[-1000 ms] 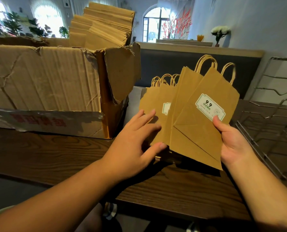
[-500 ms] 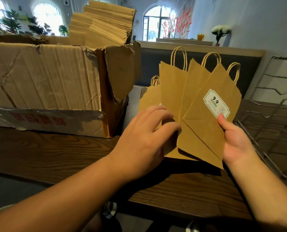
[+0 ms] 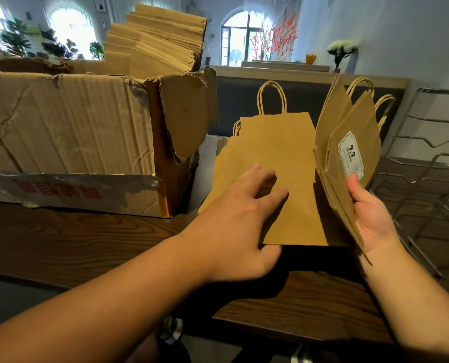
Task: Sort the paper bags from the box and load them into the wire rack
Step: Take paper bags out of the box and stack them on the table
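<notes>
My right hand grips a fanned bunch of flat brown paper bags by their lower edge; the front one bears a white "9.9" label. My left hand holds a single flat paper bag apart from that bunch, fingers on its front and thumb at its bottom edge. More bags lie in a pile on the table under it. A torn cardboard box on the left holds a tall stack of bags. The wire rack stands at the right.
Everything sits on a dark wooden table whose front edge runs below my arms. A dark bench back and a ledge with flowers lie behind. A white wall stands behind the rack.
My left hand has pulled one bag leftward out of the fan and turned it flat toward me. My right hand has swung the remaining bunch to the right and more edge-on.
</notes>
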